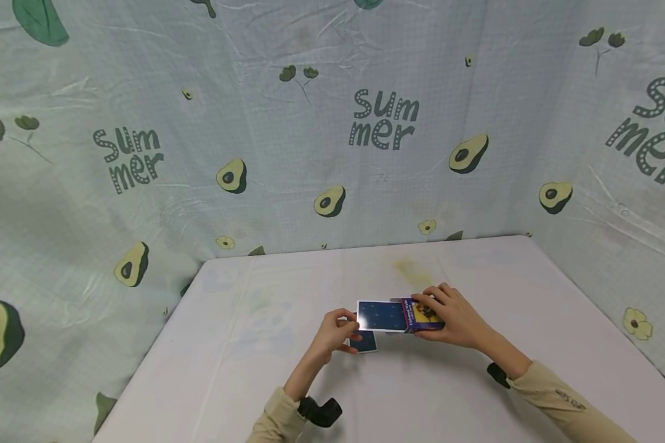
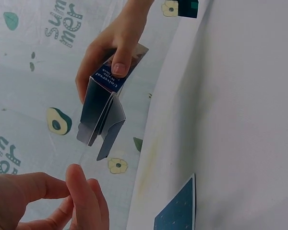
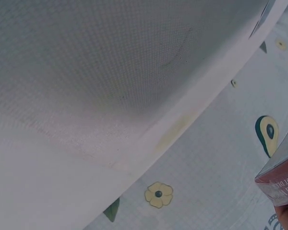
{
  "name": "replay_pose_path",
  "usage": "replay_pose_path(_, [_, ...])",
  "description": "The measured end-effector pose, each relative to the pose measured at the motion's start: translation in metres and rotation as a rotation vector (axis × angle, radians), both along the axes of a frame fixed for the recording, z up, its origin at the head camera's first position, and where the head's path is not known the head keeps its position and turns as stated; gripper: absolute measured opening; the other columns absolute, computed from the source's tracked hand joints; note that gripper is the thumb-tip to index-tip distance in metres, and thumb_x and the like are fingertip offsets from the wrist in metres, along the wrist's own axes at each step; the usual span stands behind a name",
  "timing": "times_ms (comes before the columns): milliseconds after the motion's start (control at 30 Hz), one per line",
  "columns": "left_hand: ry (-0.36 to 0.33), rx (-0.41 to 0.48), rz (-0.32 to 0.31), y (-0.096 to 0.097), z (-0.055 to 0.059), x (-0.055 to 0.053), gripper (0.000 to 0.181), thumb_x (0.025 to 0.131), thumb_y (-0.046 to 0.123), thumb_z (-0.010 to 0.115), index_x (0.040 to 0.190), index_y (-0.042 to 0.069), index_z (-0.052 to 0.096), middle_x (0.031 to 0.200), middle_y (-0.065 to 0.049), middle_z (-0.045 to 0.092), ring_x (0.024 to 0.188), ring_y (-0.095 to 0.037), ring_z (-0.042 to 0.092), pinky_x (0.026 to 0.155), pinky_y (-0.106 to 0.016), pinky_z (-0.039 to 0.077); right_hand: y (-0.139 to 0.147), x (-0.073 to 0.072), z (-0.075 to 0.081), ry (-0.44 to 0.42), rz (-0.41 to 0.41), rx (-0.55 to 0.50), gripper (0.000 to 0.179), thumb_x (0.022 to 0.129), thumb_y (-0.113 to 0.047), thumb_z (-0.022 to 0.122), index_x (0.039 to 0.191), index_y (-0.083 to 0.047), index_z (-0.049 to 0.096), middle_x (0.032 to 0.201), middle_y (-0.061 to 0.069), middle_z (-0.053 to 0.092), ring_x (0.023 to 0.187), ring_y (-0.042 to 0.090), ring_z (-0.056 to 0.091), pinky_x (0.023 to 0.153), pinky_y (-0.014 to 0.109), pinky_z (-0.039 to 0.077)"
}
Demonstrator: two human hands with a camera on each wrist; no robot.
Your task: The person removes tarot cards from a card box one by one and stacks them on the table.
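My right hand (image 1: 449, 314) grips a tarot deck box (image 1: 423, 312), holding it above the table. Blue cards (image 1: 382, 316) with a white border stick out of the box's open left end, beside a raised flap (image 2: 114, 125). At the cards' left end is my left hand (image 1: 335, 335). In the left wrist view its thumb and finger tips (image 2: 77, 179) meet with no card visible between them, and a gap separates them from the cards. A blue card (image 1: 366, 343) lies on the table below. The right wrist view catches only the box's red side (image 3: 281, 179) and part of the hand.
A white cloth covers the table (image 1: 244, 369), with a faint yellow stain towards the back. Hanging sheets (image 1: 288, 141) printed with avocados and "summer" surround the back and sides. Black straps (image 1: 321, 412) sit on both wrists, below beige sleeves.
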State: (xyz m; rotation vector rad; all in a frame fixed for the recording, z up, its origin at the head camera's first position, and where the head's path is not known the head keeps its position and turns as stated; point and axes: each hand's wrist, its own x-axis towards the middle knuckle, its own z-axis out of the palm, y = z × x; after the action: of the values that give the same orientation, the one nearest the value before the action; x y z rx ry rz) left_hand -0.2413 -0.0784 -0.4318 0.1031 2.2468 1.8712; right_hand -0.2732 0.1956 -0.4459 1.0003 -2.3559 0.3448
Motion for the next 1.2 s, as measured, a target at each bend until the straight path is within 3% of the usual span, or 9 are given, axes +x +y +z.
replay_pose_path(167, [0.031, 0.002, 0.003, -0.001, 0.0, 0.002, 0.022, 0.084, 0.007, 0.053, 0.101, -0.006, 0.052, 0.082, -0.022, 0.062, 0.063, -0.012, 0.061, 0.048, -0.029, 0.053, 0.0, 0.0, 0.0, 0.018, 0.008, -0.002, 0.072, 0.057, -0.049, 0.077, 0.119, -0.022, 0.054, 0.102, -0.004, 0.051, 0.089, 0.01, 0.037, 0.069, 0.028, 0.037])
replay_pose_path(300, [0.049, -0.018, 0.003, -0.001, 0.009, 0.008, 0.023, 0.085, 0.006, 0.052, 0.104, -0.007, 0.052, 0.087, -0.027, 0.059, 0.067, -0.021, 0.063, 0.048, -0.029, 0.054, -0.001, 0.0, -0.001, 0.022, 0.012, -0.002, 0.071, 0.057, -0.049, 0.077, 0.119, -0.022, 0.054, 0.102, -0.004, 0.051, 0.089, 0.009, 0.037, 0.069, 0.028, 0.037])
replay_pose_path(433, [0.051, -0.033, -0.001, 0.0, 0.013, 0.01, 0.024, 0.085, 0.005, 0.051, 0.105, -0.007, 0.051, 0.088, -0.028, 0.058, 0.068, -0.022, 0.063, 0.048, -0.029, 0.054, -0.002, -0.001, -0.001, 0.019, 0.009, 0.003, 0.071, 0.057, -0.049, 0.077, 0.119, -0.022, 0.053, 0.102, -0.004, 0.051, 0.089, 0.009, 0.037, 0.069, 0.028, 0.037])
replay_pose_path(767, [0.027, -0.036, -0.053, -0.001, 0.002, 0.004, 0.03, 0.084, 0.009, 0.057, 0.11, -0.002, 0.048, 0.093, -0.031, 0.06, 0.07, -0.021, 0.064, 0.049, -0.03, 0.054, 0.0, -0.001, -0.003, 0.018, 0.013, -0.002, 0.072, 0.057, -0.049, 0.077, 0.119, -0.021, 0.054, 0.102, -0.004, 0.051, 0.089, 0.009, 0.037, 0.069, 0.028, 0.037])
replay_pose_path(900, [0.015, -0.02, -0.021, 0.0, 0.001, 0.005, 0.03, 0.083, 0.01, 0.058, 0.11, -0.001, 0.049, 0.087, -0.024, 0.063, 0.065, -0.013, 0.061, 0.048, -0.03, 0.054, 0.0, 0.0, -0.003, 0.011, 0.014, -0.005, 0.072, 0.057, -0.049, 0.077, 0.12, -0.021, 0.053, 0.103, -0.005, 0.05, 0.089, 0.009, 0.036, 0.069, 0.028, 0.037])
replay_pose_path(1100, [-0.011, 0.018, 0.023, 0.0, 0.002, 0.005, 0.03, 0.081, 0.009, 0.058, 0.109, -0.001, 0.051, 0.072, -0.003, 0.06, 0.067, -0.015, 0.061, 0.049, -0.03, 0.054, 0.0, -0.001, -0.002, 0.014, 0.011, -0.005, 0.072, 0.058, -0.05, 0.076, 0.12, -0.022, 0.053, 0.103, -0.005, 0.05, 0.09, 0.009, 0.037, 0.069, 0.027, 0.037])
replay_pose_path(1200, [-0.014, 0.026, 0.034, -0.001, 0.002, 0.004, 0.03, 0.082, 0.009, 0.058, 0.11, -0.001, 0.052, 0.073, -0.002, 0.06, 0.069, -0.016, 0.062, 0.051, -0.03, 0.054, 0.0, -0.001, -0.002, 0.019, 0.014, -0.007, 0.072, 0.058, -0.05, 0.076, 0.12, -0.022, 0.053, 0.103, -0.005, 0.05, 0.089, 0.009, 0.037, 0.068, 0.027, 0.036])
